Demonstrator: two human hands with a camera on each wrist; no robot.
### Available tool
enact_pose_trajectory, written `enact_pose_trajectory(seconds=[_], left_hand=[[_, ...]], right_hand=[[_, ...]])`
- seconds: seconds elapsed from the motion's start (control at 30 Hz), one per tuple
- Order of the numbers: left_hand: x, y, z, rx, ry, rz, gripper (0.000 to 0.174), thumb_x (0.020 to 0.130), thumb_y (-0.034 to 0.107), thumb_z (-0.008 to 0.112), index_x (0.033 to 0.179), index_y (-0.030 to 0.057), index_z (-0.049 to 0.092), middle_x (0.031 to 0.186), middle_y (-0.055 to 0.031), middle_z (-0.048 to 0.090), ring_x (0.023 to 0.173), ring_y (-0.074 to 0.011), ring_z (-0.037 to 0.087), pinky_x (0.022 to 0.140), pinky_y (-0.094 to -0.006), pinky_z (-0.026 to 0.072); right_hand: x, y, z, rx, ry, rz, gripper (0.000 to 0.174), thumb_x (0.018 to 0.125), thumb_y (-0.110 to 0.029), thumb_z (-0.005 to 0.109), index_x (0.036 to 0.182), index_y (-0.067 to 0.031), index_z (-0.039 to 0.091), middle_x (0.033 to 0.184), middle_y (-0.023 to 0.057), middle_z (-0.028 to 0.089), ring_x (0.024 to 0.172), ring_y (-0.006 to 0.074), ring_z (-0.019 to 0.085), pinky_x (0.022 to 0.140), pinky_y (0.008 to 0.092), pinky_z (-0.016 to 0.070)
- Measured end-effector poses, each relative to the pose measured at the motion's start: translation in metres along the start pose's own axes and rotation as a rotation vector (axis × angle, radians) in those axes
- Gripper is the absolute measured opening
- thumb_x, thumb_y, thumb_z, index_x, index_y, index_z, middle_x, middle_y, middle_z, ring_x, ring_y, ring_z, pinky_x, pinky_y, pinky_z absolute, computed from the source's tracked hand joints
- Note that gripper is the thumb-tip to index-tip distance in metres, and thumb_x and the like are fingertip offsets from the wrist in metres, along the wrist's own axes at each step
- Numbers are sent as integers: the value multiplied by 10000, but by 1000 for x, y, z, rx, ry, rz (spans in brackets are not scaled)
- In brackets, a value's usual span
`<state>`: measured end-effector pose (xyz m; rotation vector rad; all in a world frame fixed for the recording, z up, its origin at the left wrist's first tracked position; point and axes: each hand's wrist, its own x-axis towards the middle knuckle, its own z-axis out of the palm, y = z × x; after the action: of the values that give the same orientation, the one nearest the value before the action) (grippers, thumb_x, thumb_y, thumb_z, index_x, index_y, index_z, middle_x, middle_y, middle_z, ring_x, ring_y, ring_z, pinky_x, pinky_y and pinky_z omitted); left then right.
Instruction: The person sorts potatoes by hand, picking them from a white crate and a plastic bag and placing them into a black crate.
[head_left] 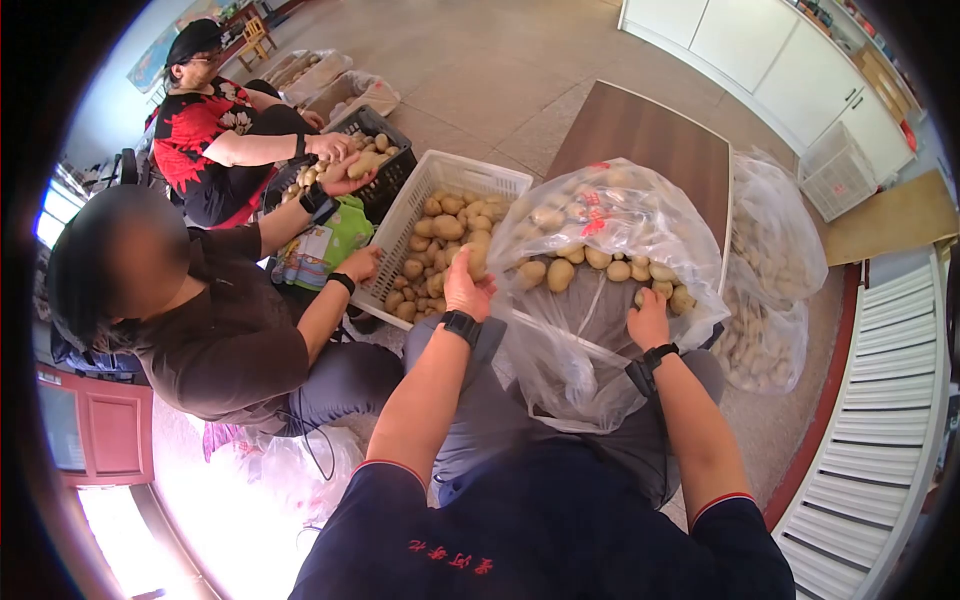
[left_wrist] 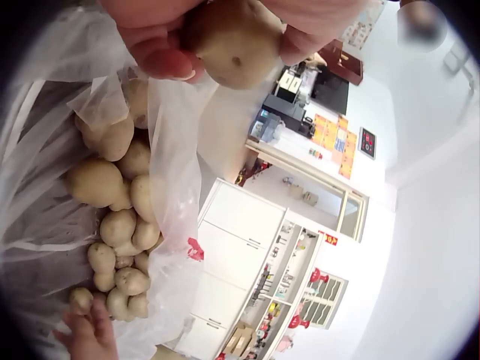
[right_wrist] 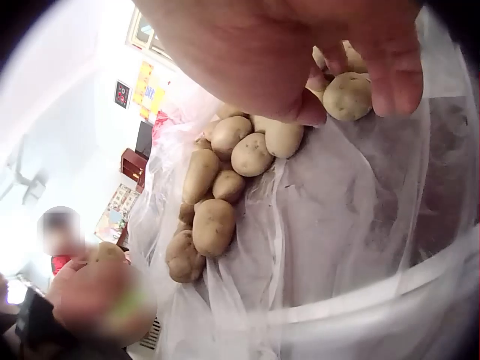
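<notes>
My left hand (head_left: 468, 290) grips a potato (left_wrist: 236, 46) between thumb and fingers, raised beside the white crate (head_left: 518, 183) of potatoes. Across the brown table (head_left: 625, 125) lies a clear plastic bag (head_left: 680, 215), its mouth towards me and many potatoes inside. At the bag's right side, my right hand (head_left: 648, 318) reaches in with fingers curved down. A small round potato (right_wrist: 348, 96) sits between its thumb and fingers in the right wrist view. More loose potatoes (right_wrist: 215, 226) lie in a row along the bag's plastic.
Beside the white crate a person in brown (head_left: 225, 330) sits at my left, another in red and black (head_left: 205, 130) beyond. A black crate (head_left: 398, 165) of potatoes stands between them. Filled bags (head_left: 770, 320) rest on the floor at right, near a white radiator (head_left: 860, 440).
</notes>
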<state>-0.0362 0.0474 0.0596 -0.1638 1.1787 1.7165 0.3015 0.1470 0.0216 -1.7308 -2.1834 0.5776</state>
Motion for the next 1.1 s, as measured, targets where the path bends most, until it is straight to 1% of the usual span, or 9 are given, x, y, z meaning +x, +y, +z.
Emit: enact_pose_trajectory(seconds=[0.07, 0.17, 0.3, 0.37, 0.5, 0.6, 0.83, 1.03, 1.1], left_hand=[[3, 0, 0, -25, 169, 9, 446, 896, 507, 608, 1109, 116, 581, 894, -58, 600, 674, -199, 554, 544, -337, 473], [16, -4, -11, -3, 202, -2, 528, 865, 493, 641, 1228, 148, 472, 948, -77, 578, 673, -235, 563, 548, -378, 478], [19, -6, -14, -28, 246, -24, 536, 864, 479, 652, 1214, 118, 467, 926, -100, 576, 641, -244, 563, 529, -374, 491], [13, -5, -9, 17, 342, 0, 484, 880, 423, 640, 1194, 92, 478, 929, -119, 576, 621, -249, 562, 515, -365, 499], [39, -15, -31, 19, 260, -54, 381, 905, 336, 605, 1167, 83, 493, 953, -123, 577, 660, -248, 577, 532, -363, 512], [37, -17, -26, 82, 325, 35, 237, 925, 195, 542, 1117, 57, 526, 997, -113, 572, 740, -244, 596, 552, -348, 527], [7, -17, -8, 198, 103, 42, 215, 913, 184, 571, 1069, 37, 556, 919, -83, 600, 670, -202, 591, 535, -332, 512], [-10, -22, 0, 302, -113, -35, 222, 907, 188, 601, 1074, 46, 568, 888, -68, 612, 642, -181, 586, 535, -320, 509], [-15, -24, 3, 335, -164, -59, 225, 908, 194, 606, 1077, 49, 570, 894, -69, 613, 645, -180, 587, 539, -318, 512]], right_hand=[[-2, -2, -1, -9, -3, 8, 505, 838, -164, 597, 1315, -44, 481, 1384, 234, 415, 1115, 456, 556, 937, 484, 478], [-3, -3, -2, -37, -29, 43, 495, 826, -170, 619, 1290, -56, 492, 1324, 217, 445, 1071, 449, 575, 913, 489, 487], [-10, -7, -6, -86, -121, 73, 466, 808, -175, 640, 1250, -86, 523, 1247, 194, 479, 1039, 432, 586, 892, 494, 494], [-13, -9, -4, -80, -119, 57, 461, 805, -175, 640, 1246, -94, 532, 1251, 193, 481, 1045, 429, 584, 893, 494, 494], [-17, -6, 0, -81, -122, 16, 446, 797, -165, 634, 1233, -109, 556, 1264, 183, 484, 1061, 423, 578, 899, 494, 492], [-23, -12, -2, -45, -88, 27, 416, 779, -114, 631, 1192, -89, 587, 1212, 204, 523, 1055, 419, 569, 902, 469, 484], [-25, -3, 7, 9, -105, -12, 401, 798, -150, 610, 1197, -110, 592, 1250, 184, 523, 1061, 418, 579, 912, 482, 484], [-14, 13, 26, 309, -106, 74, 360, 819, -168, 602, 1169, -86, 612, 1053, 207, 611, 990, 419, 603, 871, 460, 497], [-14, 7, 20, 856, -325, 532, 346, 843, -177, 577, 1166, -57, 610, 974, 208, 641, 898, 443, 613, 834, 459, 508]])
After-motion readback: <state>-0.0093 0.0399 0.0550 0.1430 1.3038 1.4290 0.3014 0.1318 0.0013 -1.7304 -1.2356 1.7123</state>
